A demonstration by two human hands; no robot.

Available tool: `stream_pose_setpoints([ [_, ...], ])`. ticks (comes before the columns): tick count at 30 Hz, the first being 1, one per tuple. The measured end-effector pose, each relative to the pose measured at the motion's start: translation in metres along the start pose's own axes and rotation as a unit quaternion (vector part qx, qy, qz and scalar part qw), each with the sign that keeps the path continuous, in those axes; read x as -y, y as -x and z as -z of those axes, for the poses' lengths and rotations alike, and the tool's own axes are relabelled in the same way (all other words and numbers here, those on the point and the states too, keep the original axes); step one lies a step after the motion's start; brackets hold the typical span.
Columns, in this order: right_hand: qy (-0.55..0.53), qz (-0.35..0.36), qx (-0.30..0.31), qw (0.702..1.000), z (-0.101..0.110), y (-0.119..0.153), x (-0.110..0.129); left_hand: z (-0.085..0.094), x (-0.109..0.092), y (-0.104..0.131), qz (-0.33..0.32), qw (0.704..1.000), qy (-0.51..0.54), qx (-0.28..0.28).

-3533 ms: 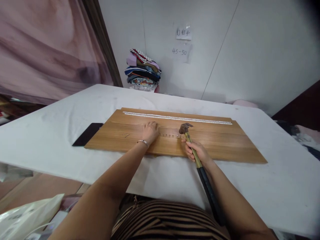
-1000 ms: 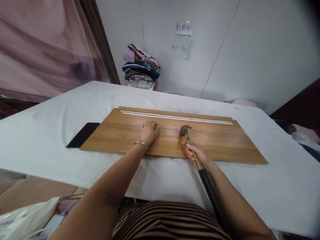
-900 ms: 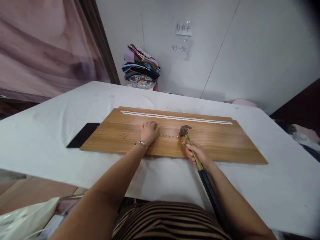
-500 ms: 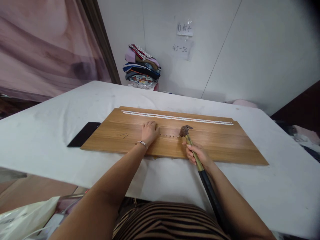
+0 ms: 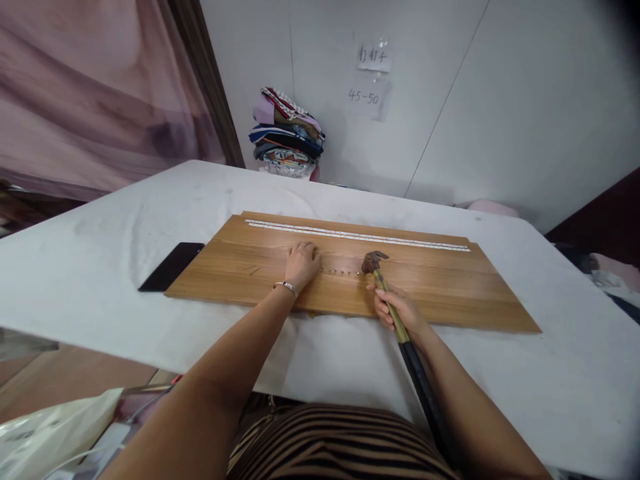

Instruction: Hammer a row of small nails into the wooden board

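Observation:
My right hand point(image 5: 399, 312) is wrapped around the upper handle of a claw hammer point(image 5: 399, 323). Its rusty head is low over the wooden board point(image 5: 450, 293), at the right end of a short row of nails point(image 5: 343, 272) standing in the wood. Whether the head touches the board I cannot tell. Palm down, my left hand point(image 5: 303, 265) rests on the board just left of that row, fingers laid on the wood with nothing visible in them. Two loose nails point(image 5: 251, 270) lie on the board further left.
Two measuring strips point(image 5: 357, 236) run along the board's far side. A black flat object point(image 5: 170, 268) lies by its left end on the white-covered table point(image 5: 100, 267). Folded clothes point(image 5: 289, 137) are stacked at the back against the wall, below paper signs point(image 5: 374, 59).
The view has shifted a few pixels. Both hands and the hammer keep practically the same place over the board.

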State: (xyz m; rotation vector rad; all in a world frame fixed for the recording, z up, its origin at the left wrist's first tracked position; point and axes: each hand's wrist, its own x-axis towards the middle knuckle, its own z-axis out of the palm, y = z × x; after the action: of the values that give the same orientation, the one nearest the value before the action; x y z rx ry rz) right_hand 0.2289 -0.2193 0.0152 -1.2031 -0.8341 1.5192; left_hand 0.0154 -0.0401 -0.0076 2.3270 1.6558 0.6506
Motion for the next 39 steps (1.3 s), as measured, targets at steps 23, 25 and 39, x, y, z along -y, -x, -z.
stream_pose_setpoints([
  [23,0.013,-0.010,-0.017,1.000,-0.0039,0.0038,0.0024,0.0014,-0.0005,0.0002,0.006,1.000,-0.002,0.008],
  [25,0.012,-0.013,-0.022,1.000,-0.0039,0.0037,0.0016,0.0024,-0.0017,0.0006,0.009,1.000,-0.004,0.008],
  [39,-0.004,-0.012,-0.014,1.000,-0.0039,0.0017,-0.0016,0.0035,-0.0023,0.0012,0.010,1.000,-0.001,0.009],
])
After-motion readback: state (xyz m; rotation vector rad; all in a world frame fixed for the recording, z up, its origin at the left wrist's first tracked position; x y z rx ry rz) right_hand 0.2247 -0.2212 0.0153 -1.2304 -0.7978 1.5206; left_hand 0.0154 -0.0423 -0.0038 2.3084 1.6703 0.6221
